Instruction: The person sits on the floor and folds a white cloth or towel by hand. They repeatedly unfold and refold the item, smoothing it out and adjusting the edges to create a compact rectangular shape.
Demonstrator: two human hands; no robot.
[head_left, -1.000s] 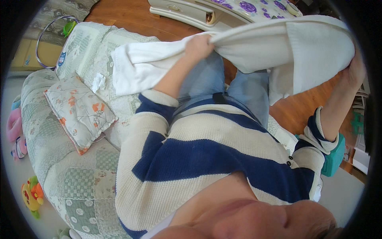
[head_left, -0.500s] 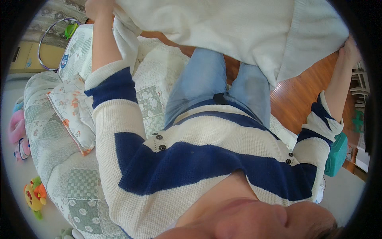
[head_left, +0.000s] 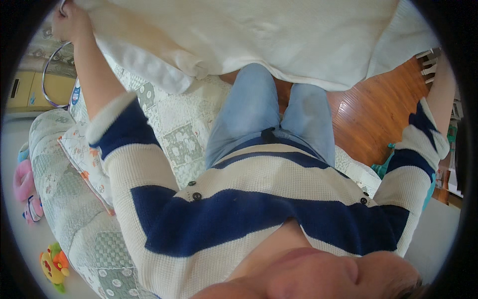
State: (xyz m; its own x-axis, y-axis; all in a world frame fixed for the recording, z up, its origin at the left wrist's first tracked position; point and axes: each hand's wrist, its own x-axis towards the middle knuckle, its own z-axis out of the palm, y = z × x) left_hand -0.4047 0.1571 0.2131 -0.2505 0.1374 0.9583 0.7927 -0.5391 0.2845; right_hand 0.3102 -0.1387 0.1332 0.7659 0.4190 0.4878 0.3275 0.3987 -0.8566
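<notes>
A large white blanket [head_left: 279, 40] is spread out in front of me, across the top of the view. Its lower edge hangs over my knees in loose folds. My left hand [head_left: 70, 22], far out at the upper left, is closed on the blanket's left corner, with the fingers curled. On the right, my forearm reaches up along the rim of the picture beside the blanket's right side. The right hand itself lies beyond the rim.
I sit on a green and white patchwork quilt [head_left: 69, 164]. A floral cushion [head_left: 87, 159] lies at my left. Beyond the quilt are a pink plush toy [head_left: 23, 180] and a yellow plush toy [head_left: 52, 266]. Wooden floor [head_left: 378, 107] shows at the right.
My left hand has moved outward to the left, pulling the blanket wider. My right arm has also shifted outward, and its hand has left the view. The blanket's lower edge is straighter.
</notes>
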